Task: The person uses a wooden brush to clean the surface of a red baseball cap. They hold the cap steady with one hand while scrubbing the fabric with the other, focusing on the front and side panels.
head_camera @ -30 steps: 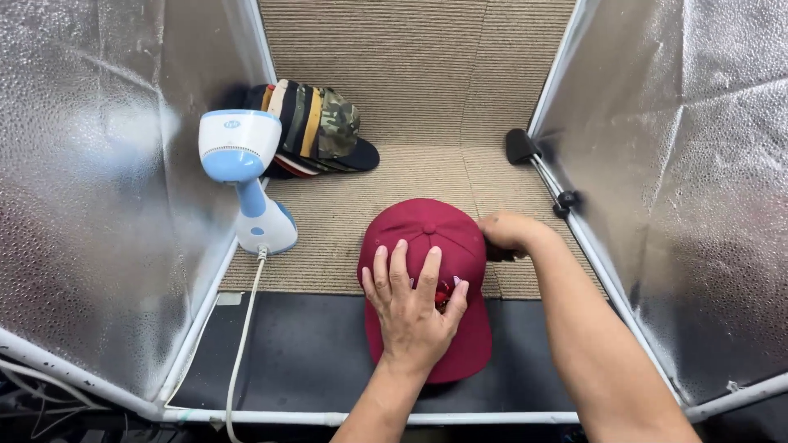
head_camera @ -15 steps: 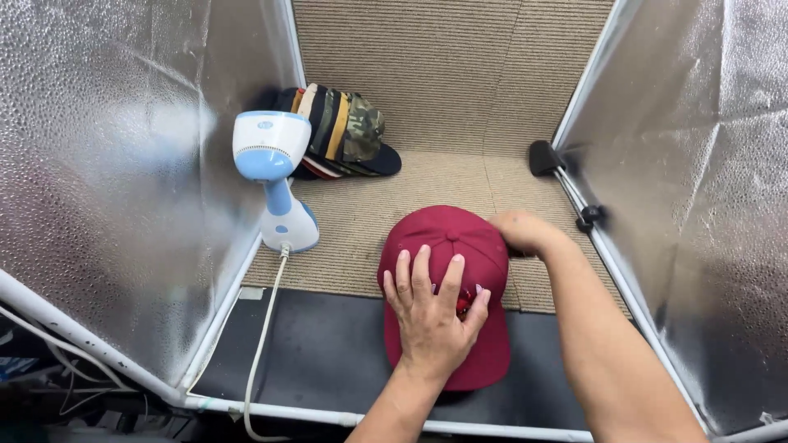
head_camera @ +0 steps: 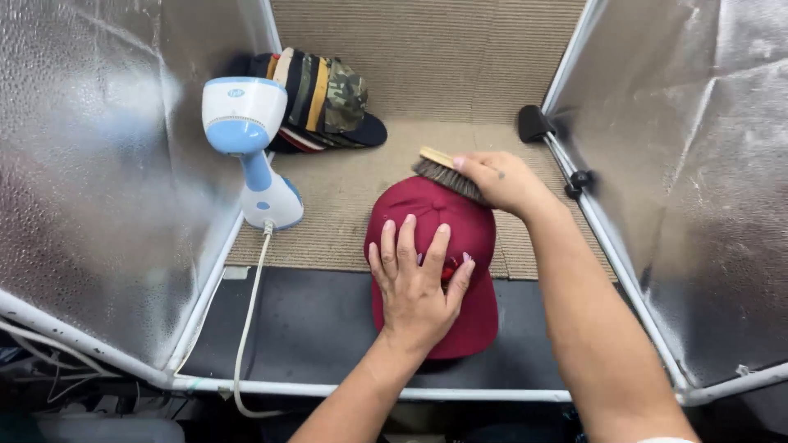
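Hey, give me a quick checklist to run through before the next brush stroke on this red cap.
1. Left hand flat on the red cap, pinning it down: ok.
2. Right hand gripping the brush: ok.
3. Bristles touching the cap's back edge: ok.
4. Steamer standing upright, apart from the cap: ok.
5. Steamer cord away from both hands: ok.
6. Steamer switched off: cannot tell.

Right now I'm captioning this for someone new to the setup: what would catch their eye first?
The dark red cap at the centre, pressed flat by the left hand while the right hand holds a wooden brush at its far edge. Next, the white and blue handheld steamer standing to the left, with a stack of caps behind it, all inside crinkled silver walls.
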